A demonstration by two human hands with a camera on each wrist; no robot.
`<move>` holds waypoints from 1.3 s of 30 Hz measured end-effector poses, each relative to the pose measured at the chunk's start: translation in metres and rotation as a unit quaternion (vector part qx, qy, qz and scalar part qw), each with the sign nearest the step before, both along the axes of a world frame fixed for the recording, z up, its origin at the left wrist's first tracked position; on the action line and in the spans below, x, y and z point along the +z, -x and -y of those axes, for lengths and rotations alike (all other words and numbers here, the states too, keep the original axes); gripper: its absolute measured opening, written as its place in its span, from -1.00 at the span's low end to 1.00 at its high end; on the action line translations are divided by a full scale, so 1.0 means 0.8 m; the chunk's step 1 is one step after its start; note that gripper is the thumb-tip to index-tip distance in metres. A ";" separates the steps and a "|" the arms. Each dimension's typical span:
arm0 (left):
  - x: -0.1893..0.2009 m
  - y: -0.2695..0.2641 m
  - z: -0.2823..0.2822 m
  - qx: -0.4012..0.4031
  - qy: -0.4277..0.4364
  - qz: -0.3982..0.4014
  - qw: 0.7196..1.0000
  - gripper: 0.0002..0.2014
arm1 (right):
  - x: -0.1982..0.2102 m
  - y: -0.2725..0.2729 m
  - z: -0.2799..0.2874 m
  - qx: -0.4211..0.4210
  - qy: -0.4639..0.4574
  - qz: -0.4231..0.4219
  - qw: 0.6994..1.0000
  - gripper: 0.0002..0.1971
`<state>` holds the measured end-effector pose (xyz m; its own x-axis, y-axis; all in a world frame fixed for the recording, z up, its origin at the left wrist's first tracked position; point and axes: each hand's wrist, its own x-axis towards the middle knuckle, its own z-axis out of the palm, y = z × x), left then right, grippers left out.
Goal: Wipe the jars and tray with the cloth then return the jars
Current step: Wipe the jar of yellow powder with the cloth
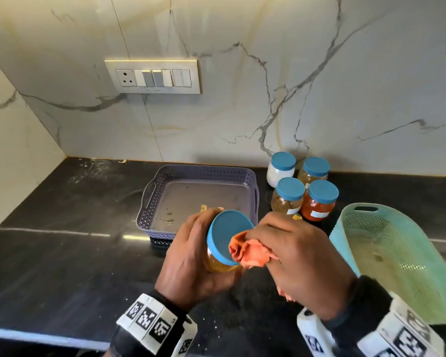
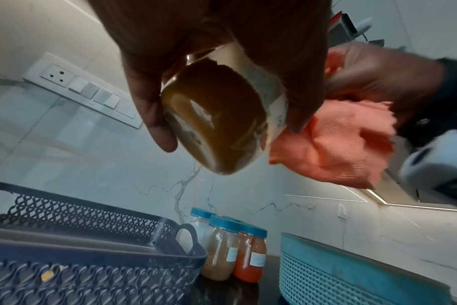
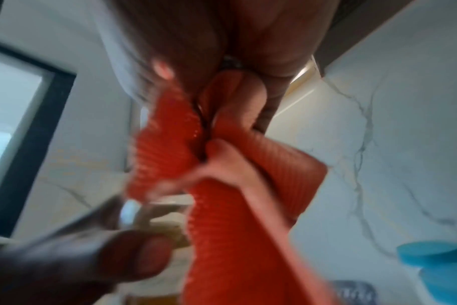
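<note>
My left hand [image 1: 191,256] grips a blue-lidded jar [image 1: 225,237] of brown-yellow paste, tilted above the dark counter; the left wrist view shows its base [image 2: 217,123] between thumb and fingers. My right hand [image 1: 294,253] holds a bunched orange cloth [image 1: 250,253] against the jar's lid edge and side; the cloth [image 2: 334,140] hangs beside the jar. In the blurred right wrist view the cloth [image 3: 222,206] fills the middle. The purple lattice tray [image 1: 150,199] sits just behind the hands, with crumbs and smears on its floor. Several blue-lidded jars [image 1: 304,189] stand to its right.
A teal perforated basket [image 1: 397,256] lies at the right, close to my right wrist. The marble wall with a switch panel [image 1: 152,76] rises behind the counter. The counter's front edge [image 1: 36,336] runs at the lower left.
</note>
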<state>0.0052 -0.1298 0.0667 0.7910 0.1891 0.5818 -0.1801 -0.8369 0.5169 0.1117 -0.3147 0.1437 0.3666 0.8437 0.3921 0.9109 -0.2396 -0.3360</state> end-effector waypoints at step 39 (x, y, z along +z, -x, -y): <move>0.032 -0.041 -0.136 -0.107 -0.001 0.032 0.994 -0.08 | 0.043 0.033 -0.156 -0.119 -0.030 0.014 0.992 -0.79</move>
<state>0.0377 -0.0212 0.0921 0.7744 0.0189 0.6325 -0.3865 -0.7773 0.4964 0.0852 -0.1896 0.1779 0.5416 0.7090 0.4517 0.8396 -0.4303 -0.3315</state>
